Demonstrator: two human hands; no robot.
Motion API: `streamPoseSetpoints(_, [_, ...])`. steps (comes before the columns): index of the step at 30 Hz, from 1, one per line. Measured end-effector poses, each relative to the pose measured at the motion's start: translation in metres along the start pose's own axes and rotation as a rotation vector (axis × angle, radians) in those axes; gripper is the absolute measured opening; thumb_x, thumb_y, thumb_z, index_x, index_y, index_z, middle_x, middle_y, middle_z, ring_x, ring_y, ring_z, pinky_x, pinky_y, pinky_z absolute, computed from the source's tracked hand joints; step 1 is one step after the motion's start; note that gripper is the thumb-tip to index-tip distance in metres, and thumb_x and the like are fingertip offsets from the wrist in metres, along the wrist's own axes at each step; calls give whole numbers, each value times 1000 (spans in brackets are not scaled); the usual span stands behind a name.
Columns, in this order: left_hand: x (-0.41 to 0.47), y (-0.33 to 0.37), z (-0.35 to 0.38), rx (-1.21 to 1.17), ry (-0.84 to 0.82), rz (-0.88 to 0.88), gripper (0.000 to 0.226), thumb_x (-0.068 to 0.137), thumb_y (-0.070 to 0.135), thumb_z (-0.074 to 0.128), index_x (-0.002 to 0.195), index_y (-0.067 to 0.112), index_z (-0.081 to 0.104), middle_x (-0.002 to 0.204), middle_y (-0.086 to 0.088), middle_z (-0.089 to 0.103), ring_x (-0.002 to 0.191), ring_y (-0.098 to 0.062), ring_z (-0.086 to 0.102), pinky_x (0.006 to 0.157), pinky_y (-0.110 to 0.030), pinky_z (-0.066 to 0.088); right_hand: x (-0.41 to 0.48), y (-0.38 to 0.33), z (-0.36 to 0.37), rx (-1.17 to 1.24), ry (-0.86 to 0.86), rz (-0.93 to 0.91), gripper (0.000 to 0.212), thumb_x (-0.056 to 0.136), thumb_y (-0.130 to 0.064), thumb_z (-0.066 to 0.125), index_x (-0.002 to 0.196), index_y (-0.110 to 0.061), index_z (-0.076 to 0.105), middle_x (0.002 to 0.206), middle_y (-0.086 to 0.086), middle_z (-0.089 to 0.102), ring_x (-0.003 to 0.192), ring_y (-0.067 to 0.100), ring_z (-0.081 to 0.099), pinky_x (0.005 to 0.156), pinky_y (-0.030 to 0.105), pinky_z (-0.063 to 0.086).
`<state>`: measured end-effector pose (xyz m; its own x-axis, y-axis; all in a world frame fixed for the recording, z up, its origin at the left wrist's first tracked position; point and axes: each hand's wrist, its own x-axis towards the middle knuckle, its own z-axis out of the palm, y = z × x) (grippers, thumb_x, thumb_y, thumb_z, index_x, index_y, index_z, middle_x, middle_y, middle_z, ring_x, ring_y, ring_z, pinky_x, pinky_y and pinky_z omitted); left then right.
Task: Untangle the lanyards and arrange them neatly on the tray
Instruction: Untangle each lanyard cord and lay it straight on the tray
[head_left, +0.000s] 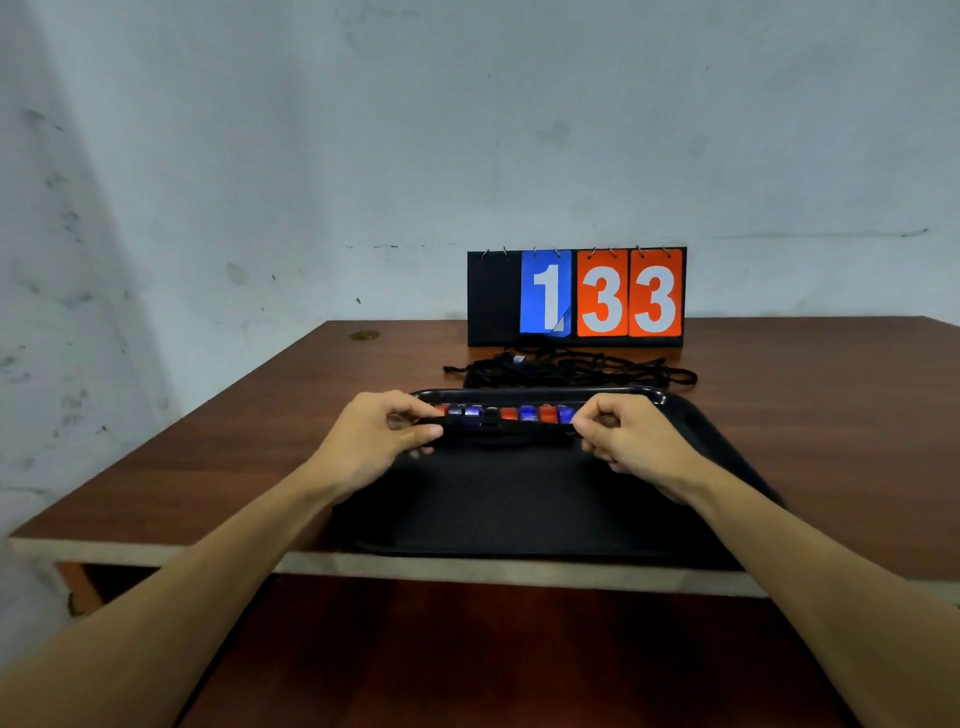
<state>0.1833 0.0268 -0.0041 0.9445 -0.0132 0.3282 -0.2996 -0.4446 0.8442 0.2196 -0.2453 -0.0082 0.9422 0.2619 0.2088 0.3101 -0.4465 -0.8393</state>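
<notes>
We pinch one black lanyard (509, 430) taut between left grip (379, 439) and right grip (634, 441), just above the tray (519, 499). It looks light, limp and snag-prone, so its ends seem the best hold. Its long axis runs grip to grip. The tangle (571, 369) lies beyond both grips.

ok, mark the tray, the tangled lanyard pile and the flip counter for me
tray (519, 499), head view, bare floor of the tray.
tangled lanyard pile (566, 370), head view, middle of the cords.
flip counter (602, 296), head view, middle orange card.
</notes>
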Motion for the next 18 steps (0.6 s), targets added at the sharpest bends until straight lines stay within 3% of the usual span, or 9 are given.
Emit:
streamPoseSetpoints(3, [0, -5, 1, 82, 47, 26, 21, 79, 0, 71, 84, 21, 71, 84, -6, 70, 67, -8, 67, 68, -21, 56, 1, 1, 1, -33, 17, -11, 9, 91, -15, 61, 86, -9, 66, 73, 4, 67, 60, 11, 54, 54, 22, 46])
streamPoseSetpoints(7, [2, -7, -5, 284, 23, 41, 21, 78, 5, 73, 91, 21, 75, 94, 4, 70, 85, -9, 66, 83, -20, 49, 1, 2, 0, -30, 8, -11, 6, 84, -7, 67, 81, -12, 69, 74, 5, 70, 61, 10, 58, 54, 20, 46])
streamPoseSetpoints(11, [0, -4, -15, 508, -81, 45, 16, 79, 13, 75, 92, 21, 75, 86, 11, 68, 80, -1, 62, 78, -16, 43, 1, 1, -2, -99, -33, -23, 10, 80, -6, 71, 77, -15, 71, 72, 1, 69, 61, 6, 62, 55, 14, 43])
streamPoseSetpoints(15, [-5, -11, -15, 499, -44, 33, 14, 78, 16, 76, 82, 29, 72, 81, 11, 68, 79, -4, 61, 71, -14, 41, 2, 4, -1, -176, -3, -77, 11, 78, -9, 74, 78, -20, 75, 85, -5, 71, 85, 6, 64, 68, 13, 45])
streamPoseSetpoints(18, [-8, -16, -14, 357, 9, 8, 17, 73, 13, 79, 80, 27, 72, 74, 8, 68, 70, 0, 62, 70, -14, 42, 0, 4, 0, -280, 10, -111, 10, 79, -13, 74, 81, -23, 74, 87, -9, 70, 87, 2, 61, 67, 8, 41])
